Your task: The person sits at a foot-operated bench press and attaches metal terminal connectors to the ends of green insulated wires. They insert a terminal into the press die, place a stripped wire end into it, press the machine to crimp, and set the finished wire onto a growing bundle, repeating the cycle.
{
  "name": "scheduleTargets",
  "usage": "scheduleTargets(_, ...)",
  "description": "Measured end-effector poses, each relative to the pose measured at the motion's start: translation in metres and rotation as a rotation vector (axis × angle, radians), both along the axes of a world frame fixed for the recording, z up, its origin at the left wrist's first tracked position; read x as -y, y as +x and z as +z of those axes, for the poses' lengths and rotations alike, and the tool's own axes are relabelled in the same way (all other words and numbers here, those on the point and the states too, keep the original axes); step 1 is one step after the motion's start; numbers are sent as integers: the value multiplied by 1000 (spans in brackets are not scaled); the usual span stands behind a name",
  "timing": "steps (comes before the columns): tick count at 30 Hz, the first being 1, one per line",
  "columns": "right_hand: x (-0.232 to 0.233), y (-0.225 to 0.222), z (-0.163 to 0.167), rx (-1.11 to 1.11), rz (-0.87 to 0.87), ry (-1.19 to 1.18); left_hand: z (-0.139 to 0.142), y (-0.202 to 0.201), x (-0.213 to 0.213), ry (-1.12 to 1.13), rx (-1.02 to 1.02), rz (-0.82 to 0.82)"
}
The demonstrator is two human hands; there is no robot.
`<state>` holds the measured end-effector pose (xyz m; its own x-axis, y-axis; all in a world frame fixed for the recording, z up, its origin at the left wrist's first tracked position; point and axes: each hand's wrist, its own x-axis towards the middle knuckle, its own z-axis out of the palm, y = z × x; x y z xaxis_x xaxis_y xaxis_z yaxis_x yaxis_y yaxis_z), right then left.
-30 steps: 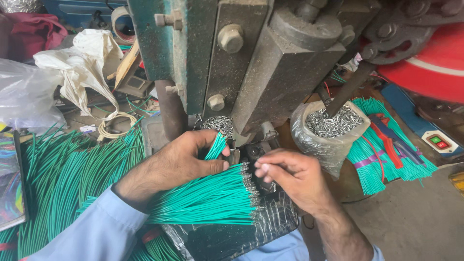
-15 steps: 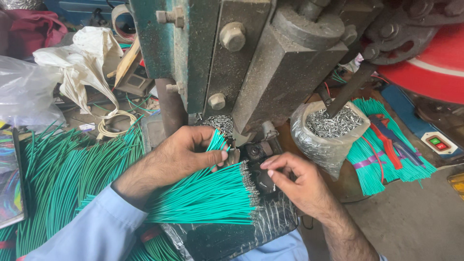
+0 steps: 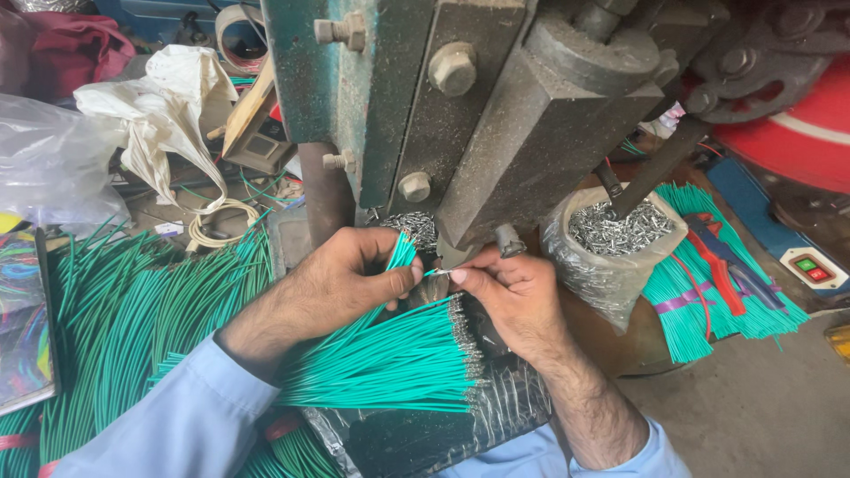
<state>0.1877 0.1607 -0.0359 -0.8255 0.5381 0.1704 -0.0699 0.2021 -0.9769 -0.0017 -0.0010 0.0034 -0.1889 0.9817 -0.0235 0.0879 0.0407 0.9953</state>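
Green wires (image 3: 390, 358) beside clear bag (image 3: 611, 257)

A grey-green press (image 3: 496, 97) with large bolts fills the upper middle of the frame. To its right a clear bag (image 3: 611, 257) holds small metal terminals. A red wheel (image 3: 797, 124) shows at upper right, a switch box (image 3: 807, 270) with red and green buttons below it. At upper left lie a white cloth (image 3: 164, 111), a plastic bag (image 3: 49, 164) and a cord coil (image 3: 217, 226).
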Motion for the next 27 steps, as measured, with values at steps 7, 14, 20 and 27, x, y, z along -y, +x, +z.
scheduleTargets(7, -8, -1, -3, 56, -18, 175, 2, 0, 2, -42, -3, 2)
scheduleTargets(14, 2, 9, 4, 13, 57, 58, 8, 2, 3, -11, -52, -6)
scheduleTargets(20, 2, 61, 34, 276, -31, 224, 2, 2, 2, 24, -4, -65)
scheduleTargets(27, -3, 77, 36, 533, -21, 582, -7, -3, 0, 35, 77, -67)
